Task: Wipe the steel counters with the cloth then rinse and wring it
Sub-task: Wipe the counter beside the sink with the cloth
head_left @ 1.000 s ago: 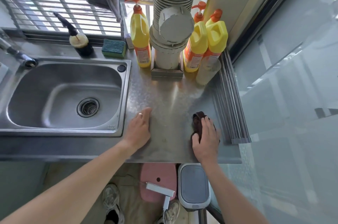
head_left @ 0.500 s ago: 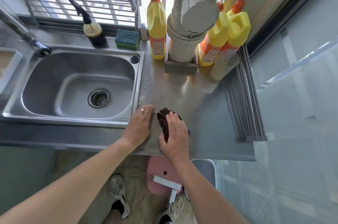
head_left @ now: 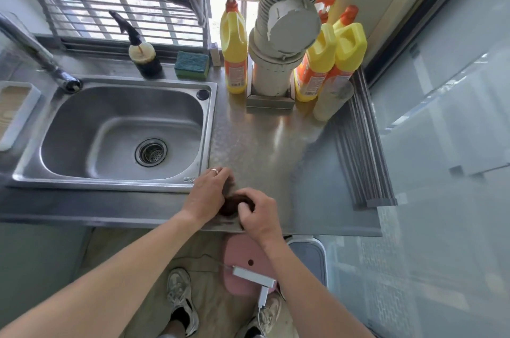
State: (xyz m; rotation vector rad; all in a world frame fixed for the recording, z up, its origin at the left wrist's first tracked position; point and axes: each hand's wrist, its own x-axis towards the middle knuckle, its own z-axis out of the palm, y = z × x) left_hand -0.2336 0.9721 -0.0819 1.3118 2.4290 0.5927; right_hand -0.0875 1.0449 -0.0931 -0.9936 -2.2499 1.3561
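A dark brown cloth [head_left: 231, 204] is bunched up at the front edge of the steel counter [head_left: 265, 150], just right of the sink [head_left: 121, 133]. My right hand [head_left: 258, 212] has its fingers curled round the cloth from the right. My left hand [head_left: 208, 191] covers the cloth's left side, with fingers bent onto it. Most of the cloth is hidden between the two hands. The tap [head_left: 36, 53] stands at the sink's far left corner.
Three yellow detergent bottles [head_left: 234, 48] [head_left: 317, 64] [head_left: 345, 53] flank a white pipe [head_left: 281, 42] at the back. A dark pump bottle [head_left: 145, 57] and a green sponge [head_left: 192, 64] sit behind the sink. A ribbed steel rack [head_left: 364, 144] lines the right edge. A pink stool [head_left: 242, 257] stands below.
My right hand swept the cloth leftward across the counter from near the rack to the left hand. Both hands now bunch the cloth at the front edge.
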